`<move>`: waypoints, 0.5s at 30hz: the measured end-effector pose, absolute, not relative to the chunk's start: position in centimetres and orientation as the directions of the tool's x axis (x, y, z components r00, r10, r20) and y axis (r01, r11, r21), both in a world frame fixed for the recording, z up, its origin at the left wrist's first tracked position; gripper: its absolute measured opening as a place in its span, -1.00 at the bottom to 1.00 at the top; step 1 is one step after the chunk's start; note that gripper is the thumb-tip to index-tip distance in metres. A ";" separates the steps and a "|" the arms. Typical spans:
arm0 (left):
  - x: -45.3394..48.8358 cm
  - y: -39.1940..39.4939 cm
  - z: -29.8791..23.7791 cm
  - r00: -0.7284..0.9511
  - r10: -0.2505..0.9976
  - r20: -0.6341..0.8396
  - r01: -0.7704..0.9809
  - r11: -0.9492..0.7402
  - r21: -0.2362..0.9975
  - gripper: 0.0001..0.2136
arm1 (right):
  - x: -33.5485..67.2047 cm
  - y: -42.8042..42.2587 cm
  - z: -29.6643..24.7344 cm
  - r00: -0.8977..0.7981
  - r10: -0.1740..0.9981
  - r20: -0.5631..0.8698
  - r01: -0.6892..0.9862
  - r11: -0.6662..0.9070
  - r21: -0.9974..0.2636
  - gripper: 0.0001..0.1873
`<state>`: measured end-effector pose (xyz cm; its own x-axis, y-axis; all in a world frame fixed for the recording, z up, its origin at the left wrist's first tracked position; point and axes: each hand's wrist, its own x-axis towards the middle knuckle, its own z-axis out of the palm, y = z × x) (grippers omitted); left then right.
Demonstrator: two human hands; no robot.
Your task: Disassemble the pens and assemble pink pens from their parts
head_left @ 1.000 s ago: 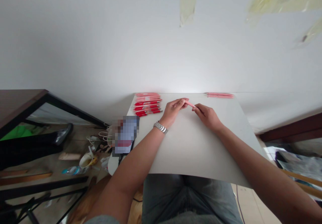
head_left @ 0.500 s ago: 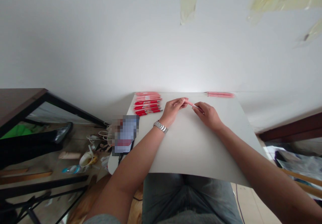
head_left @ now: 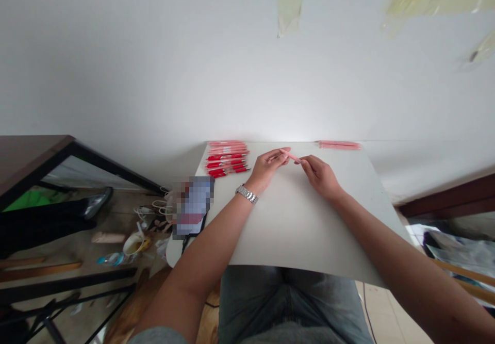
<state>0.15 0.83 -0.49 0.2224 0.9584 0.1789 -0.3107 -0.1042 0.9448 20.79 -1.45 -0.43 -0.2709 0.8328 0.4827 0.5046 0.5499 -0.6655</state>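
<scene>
A slim pink pen (head_left: 291,155) is held between my two hands above the white table. My left hand (head_left: 270,161) grips its left end between thumb and fingers. Pinched at the pen's right end is my right hand (head_left: 317,170); its fingertips hide that end, where something thin and clear seems to show. To the left of my left hand lies a stacked row of pens: several pink ones (head_left: 227,150) at the back and several red ones (head_left: 227,163) nearer me. More pink pens (head_left: 340,145) lie at the table's back right.
The white table (head_left: 301,230) stands against a wall (head_left: 247,76) with tape on it. A phone (head_left: 193,207), blurred out, lies at the table's left edge. On the floor to the left are cables, a cup (head_left: 133,244) and a bottle (head_left: 111,259).
The fingers of my right hand have shifted along the pen, and the whitish part that showed beside them is now mostly hidden. My left hand has barely moved.
</scene>
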 end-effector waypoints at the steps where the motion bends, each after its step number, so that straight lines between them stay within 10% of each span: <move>1: 0.1 0.8 -0.5 0.223 0.958 0.180 -0.316 -0.104 0.943 -0.71 | 20.8 -1.5 -0.4 -0.272 0.834 0.481 0.502 0.549 -0.669 -0.58; 15: 0.2 0.9 -0.6 0.228 0.962 0.152 -0.333 -0.070 0.940 -0.63 | 20.9 -1.3 -0.6 -0.277 0.838 0.470 0.540 0.540 -0.645 -0.68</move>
